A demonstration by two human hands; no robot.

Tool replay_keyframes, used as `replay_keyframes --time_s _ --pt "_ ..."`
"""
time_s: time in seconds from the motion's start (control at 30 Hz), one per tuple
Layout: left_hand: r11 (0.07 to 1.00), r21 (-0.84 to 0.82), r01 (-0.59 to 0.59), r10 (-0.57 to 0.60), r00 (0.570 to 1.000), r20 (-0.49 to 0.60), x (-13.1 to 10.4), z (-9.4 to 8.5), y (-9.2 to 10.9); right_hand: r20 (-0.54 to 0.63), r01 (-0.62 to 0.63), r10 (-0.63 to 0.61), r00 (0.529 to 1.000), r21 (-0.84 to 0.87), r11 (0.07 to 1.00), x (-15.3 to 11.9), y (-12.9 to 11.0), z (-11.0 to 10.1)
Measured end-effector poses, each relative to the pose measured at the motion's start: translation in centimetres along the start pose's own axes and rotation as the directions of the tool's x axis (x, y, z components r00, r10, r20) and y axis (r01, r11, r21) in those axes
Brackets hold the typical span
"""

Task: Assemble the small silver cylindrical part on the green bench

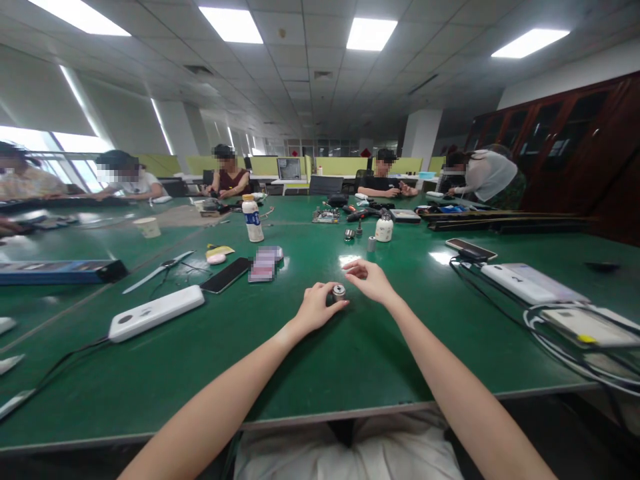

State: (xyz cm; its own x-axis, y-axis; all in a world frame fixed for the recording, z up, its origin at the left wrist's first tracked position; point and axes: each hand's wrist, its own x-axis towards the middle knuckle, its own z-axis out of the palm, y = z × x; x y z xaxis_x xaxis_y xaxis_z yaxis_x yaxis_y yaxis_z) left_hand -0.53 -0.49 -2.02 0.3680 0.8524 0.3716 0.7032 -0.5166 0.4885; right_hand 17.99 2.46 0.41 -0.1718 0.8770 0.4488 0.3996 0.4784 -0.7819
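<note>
My left hand (316,307) is wrapped around a small silver metal cylinder (339,293), thumb on the near side and fingers on the far side. The cylinder stands upright on the green table (300,373), with a dark mark or opening in its top face. Just right of it and slightly beyond, my right hand (369,280) hovers with curved fingers apart; I see nothing held in it. Farther off stand another small metal cylinder (371,244), a dark-and-silver small part (349,235) and a thin upright metal piece (359,229).
A white bottle (384,228) and a blue-labelled bottle (253,220) stand beyond my hands. At left lie a white power strip (155,313) and a black phone (227,275). Cables and white power banks (535,283) lie at right. Several people sit across the table.
</note>
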Motion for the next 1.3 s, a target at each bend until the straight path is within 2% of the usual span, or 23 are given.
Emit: replay_keyframes --time_s 0.13,0.23,0.5,0.63,0.77,0.87,1.03,1.17,1.3 --pt "0.999 -0.051 -0.005 0.005 1.000 -0.011 0.1 0.5 -0.2 0.203 0.072 -0.068 0.977 -0.013 0.997 -0.2 -1.2 0.0" --pt "0.996 -0.085 0.004 -0.005 1.000 -0.015 0.2 0.9 -0.5 0.237 0.079 -0.075 0.969 -0.008 0.997 -0.2 -1.2 -0.3" --pt "0.994 -0.111 -0.008 0.003 0.999 -0.046 0.7 1.6 -1.0 0.138 0.127 -0.133 0.981 0.057 0.990 0.1 -0.2 0.2" --pt "0.990 -0.140 0.000 -0.004 1.000 -0.027 1.1 1.7 -1.3 0.155 0.163 -0.165 0.974 0.022 0.986 0.1 -0.1 0.1" --pt "0.984 -0.178 -0.002 -0.003 1.000 -0.024 1.1 1.7 -1.4 0.181 0.252 -0.240 0.954 -0.047 0.967 -0.1 0.1 0.1" --pt "0.981 -0.194 0.007 -0.010 1.000 -0.014 1.0 1.6 -1.3 0.156 0.295 -0.282 0.947 -0.067 0.953 -0.3 0.5 0.3" --pt "0.980 -0.200 0.013 -0.015 1.000 -0.007 1.0 1.4 -1.0 0.096 0.228 -0.223 0.970 -0.045 0.973 -0.8 0.7 0.8" --pt "0.979 -0.204 0.014 -0.016 1.000 -0.010 1.0 1.5 -1.1 0.006 0.128 -0.128 0.992 0.028 0.991 -0.9 0.6 1.3" --pt "0.980 -0.198 0.016 -0.020 1.000 -0.014 1.0 1.4 -1.3 -0.039 0.074 -0.072 0.997 0.078 0.994 -1.0 0.6 1.9"
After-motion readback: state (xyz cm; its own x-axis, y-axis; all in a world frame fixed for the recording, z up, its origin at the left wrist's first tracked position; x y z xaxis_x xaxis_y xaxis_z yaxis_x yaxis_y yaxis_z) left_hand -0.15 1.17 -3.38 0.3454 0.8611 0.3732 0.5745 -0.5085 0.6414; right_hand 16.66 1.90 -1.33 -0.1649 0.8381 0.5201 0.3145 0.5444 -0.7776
